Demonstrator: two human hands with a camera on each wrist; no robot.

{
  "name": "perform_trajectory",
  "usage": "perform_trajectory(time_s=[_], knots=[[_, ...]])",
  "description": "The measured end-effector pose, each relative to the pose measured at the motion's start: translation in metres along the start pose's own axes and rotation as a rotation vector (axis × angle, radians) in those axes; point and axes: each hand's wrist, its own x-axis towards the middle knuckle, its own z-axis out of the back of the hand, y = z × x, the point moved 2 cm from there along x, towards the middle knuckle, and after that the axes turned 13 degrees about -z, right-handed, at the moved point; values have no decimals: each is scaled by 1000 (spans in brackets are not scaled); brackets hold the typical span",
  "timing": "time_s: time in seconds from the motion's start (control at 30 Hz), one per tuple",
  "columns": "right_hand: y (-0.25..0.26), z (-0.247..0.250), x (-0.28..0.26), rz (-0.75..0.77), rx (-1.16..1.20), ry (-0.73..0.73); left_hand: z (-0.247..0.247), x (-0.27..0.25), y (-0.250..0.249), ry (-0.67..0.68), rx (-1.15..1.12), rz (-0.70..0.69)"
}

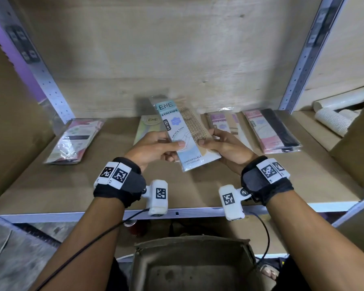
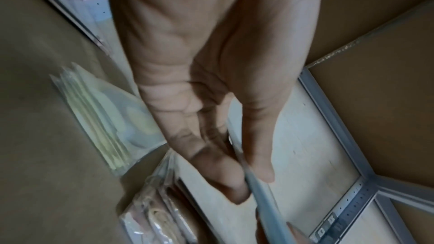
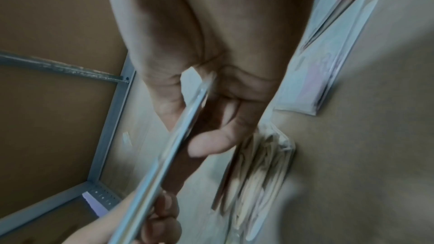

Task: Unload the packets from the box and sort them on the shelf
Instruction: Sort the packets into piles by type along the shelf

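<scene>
We are holding a blue ENE stocking packet (image 1: 184,135) above the middle of the shelf board (image 1: 229,185), tilted with its printed face toward us; our left hand (image 1: 153,147) is pinching its left edge, thumb on the front and fingers curled behind, and our right hand (image 1: 226,144) is gripping the right edge the same way; in the left wrist view the packet (image 2: 265,198) is showing edge-on between thumb and fingers (image 2: 225,179), and in the right wrist view it (image 3: 178,136) is running as a thin strip through the grip. Other packets are lying on the shelf: a pink-and-dark pile (image 1: 75,140) near the left edge; a yellow-green ENE packet (image 1: 148,124) toward the back, partly hidden behind our left hand; a pink-and-beige packet (image 1: 224,120) just right of the held one; and a pink-and-black packet (image 1: 271,130) further toward the right edge. The cardboard box (image 1: 194,267) is sitting open below the shelf's front edge, between our forearms; stacked paper cups (image 1: 334,115) are lying on the neighbouring bay past the right upright.
</scene>
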Motion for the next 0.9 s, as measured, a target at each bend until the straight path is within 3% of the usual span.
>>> perform_trajectory(time_s=[0.13,0.3,0.57,0.77,0.9], knots=[[11,11,-2,-8,36,-25,-8,12,-7,-43,-27,-12],[25,46,0,29,-86,-241,-37,51,-20,-191,110,-32],[25,108,9,-60,-503,-638,-92,114,-24,-84,575,95],[20,121,8,-207,-630,-694,-123,128,-23,-22,853,156],[20,118,6,-274,-738,-651,-136,132,-15,-37,972,196]])
